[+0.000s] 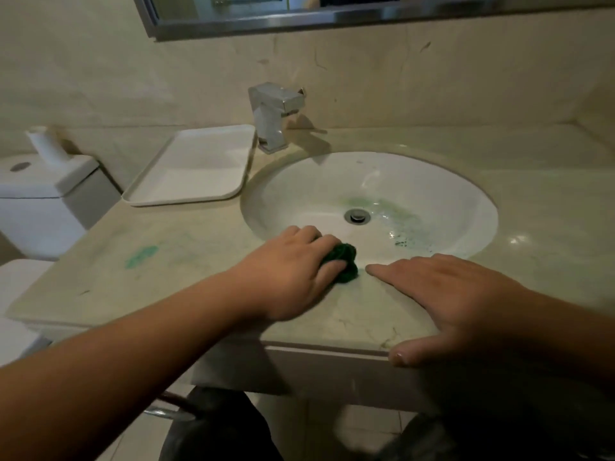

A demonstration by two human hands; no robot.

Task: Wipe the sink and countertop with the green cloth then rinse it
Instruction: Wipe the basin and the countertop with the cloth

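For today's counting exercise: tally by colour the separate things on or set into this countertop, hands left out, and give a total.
White: 2, the tray and the sink basin
Silver: 2, the faucet and the drain plug
Green: 1, the green cloth under the left hand
Total: 5

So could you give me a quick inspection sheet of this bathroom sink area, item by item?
Surface: countertop with a green smear at left; sink with green residue near the drain.
Job's things: green cloth bunched at the sink's front rim.
Clutter: white tray, empty.
Hands: left hand fingers on the cloth; right hand flat on the counter edge.
Cables: nothing seen.
Surroundings: faucet, not running; mirror; toilet tank.
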